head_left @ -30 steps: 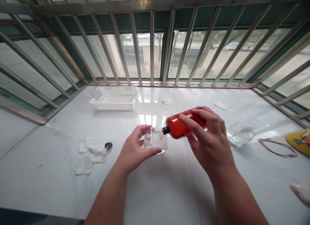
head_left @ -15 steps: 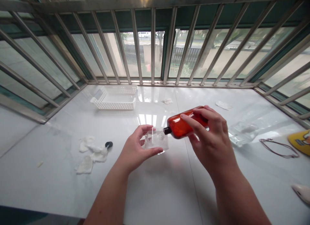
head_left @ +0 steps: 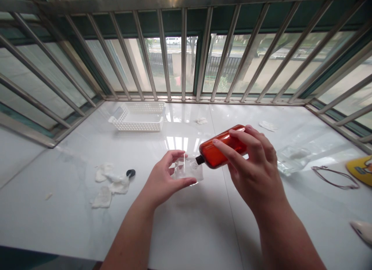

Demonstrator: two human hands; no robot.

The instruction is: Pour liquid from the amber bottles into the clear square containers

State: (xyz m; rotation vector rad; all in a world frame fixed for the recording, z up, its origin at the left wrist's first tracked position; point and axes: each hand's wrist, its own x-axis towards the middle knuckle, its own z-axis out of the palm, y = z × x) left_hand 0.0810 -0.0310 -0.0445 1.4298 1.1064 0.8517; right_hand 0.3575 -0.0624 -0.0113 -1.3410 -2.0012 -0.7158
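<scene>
A small clear container is gripped between the thumb and fingers of my left hand. My right hand is wrapped round an amber bottle, tilted so that its uncapped black neck points down to the left. The neck's mouth is at the container's right upper edge; I cannot tell whether liquid is flowing. A black cap lies beside crumpled white wipes to the left of my left hand.
At the back left stands a white perforated basket. A clear dish, a thin cord loop and a yellow item lie on the right. White scraps sit farther back. Metal bars fence the table's rear and sides.
The amber bottle has tipped slightly further, and its neck has moved a little down toward the clear container. My left hand has stayed nearly still.
</scene>
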